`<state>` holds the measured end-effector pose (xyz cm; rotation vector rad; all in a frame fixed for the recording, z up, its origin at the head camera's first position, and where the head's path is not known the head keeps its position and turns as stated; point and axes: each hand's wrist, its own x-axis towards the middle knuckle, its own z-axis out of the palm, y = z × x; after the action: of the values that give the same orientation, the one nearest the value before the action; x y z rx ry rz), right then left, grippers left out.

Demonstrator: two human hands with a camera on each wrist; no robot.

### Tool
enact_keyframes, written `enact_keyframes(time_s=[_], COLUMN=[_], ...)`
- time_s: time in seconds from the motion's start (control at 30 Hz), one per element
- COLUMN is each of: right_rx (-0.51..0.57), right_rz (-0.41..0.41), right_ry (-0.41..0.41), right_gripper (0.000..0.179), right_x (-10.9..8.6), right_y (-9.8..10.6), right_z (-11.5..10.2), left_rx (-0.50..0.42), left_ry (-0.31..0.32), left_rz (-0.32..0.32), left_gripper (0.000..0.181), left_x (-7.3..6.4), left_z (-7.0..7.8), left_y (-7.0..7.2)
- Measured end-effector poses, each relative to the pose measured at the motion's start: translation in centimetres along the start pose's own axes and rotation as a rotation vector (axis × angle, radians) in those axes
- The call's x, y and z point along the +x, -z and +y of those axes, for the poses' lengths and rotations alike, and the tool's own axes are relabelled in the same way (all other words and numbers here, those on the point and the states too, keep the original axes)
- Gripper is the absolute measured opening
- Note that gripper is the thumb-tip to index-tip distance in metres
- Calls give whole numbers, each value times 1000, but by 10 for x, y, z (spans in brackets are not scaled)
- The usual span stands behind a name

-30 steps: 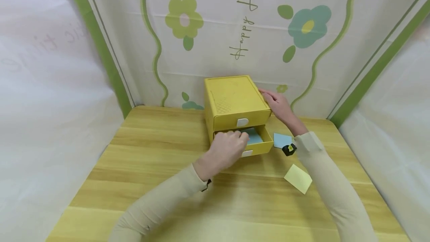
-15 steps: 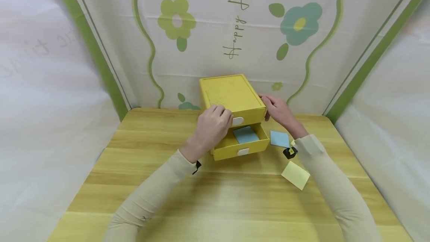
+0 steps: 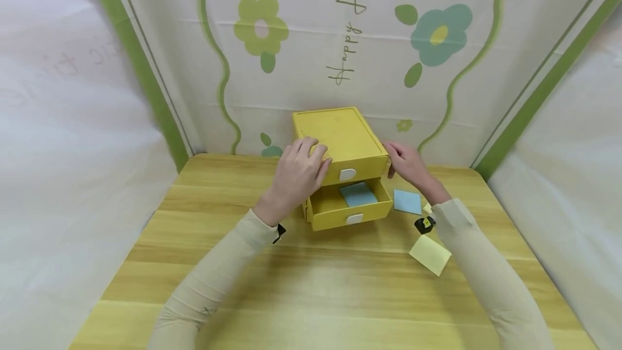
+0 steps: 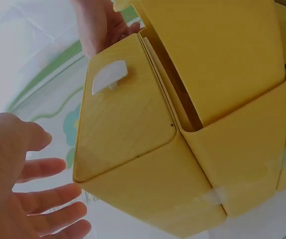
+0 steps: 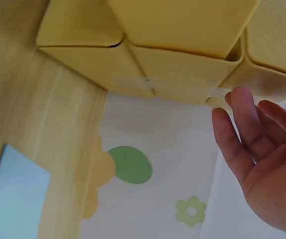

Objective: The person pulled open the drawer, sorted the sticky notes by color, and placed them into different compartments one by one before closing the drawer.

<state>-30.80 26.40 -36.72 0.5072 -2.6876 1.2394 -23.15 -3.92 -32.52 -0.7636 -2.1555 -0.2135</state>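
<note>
A yellow drawer unit with three tiers stands at the back of the table. Its middle drawer is pulled out and holds a blue square paper. The top drawer, with a white handle, is closed. My left hand is at the unit's upper left front corner; in the left wrist view its fingers are spread, and contact cannot be made out. My right hand is beside the unit's right side, fingers loosely bent; the right wrist view shows fingertips close to the wall, holding nothing.
Right of the unit lie another blue paper and a pale yellow paper. A black wrist device sits near the right sleeve. A flower-printed cloth hangs right behind the unit.
My left hand has risen from over the pulled-out drawer to the unit's upper left corner, uncovering the drawer's inside. My right hand has shifted slightly down along the right side.
</note>
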Motion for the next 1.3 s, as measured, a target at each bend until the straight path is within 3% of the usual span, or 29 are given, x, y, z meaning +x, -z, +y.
enact_keyframes(time_s=[0.37, 0.57, 0.77, 1.0, 1.13, 1.3], right_rx=[-59, -46, -115, -330, -344, -346], right_rz=[-63, -107, -176, -284, -346, -385], right_ry=[4, 6, -60, -13, -54, -138], right_gripper=[41, 35, 36, 41, 47, 56], right_x=[-13, -18, -23, -24, -25, -29], right_y=[2, 3, 3, 5, 6, 9], right_z=[23, 28, 38, 63, 79, 97], left_rx=[-79, -105, -149, -202, -206, -197], left_ry=[42, 25, 30, 41, 34, 3], left_rz=[-133, -223, -303, -360, -373, -338], left_gripper=[37, 43, 49, 49, 48, 45], left_x=[-1, -4, -7, -12, -14, -15], left_z=[-7, -11, -15, -22, -25, -27], left_y=[-7, -10, -13, -18, -20, -23])
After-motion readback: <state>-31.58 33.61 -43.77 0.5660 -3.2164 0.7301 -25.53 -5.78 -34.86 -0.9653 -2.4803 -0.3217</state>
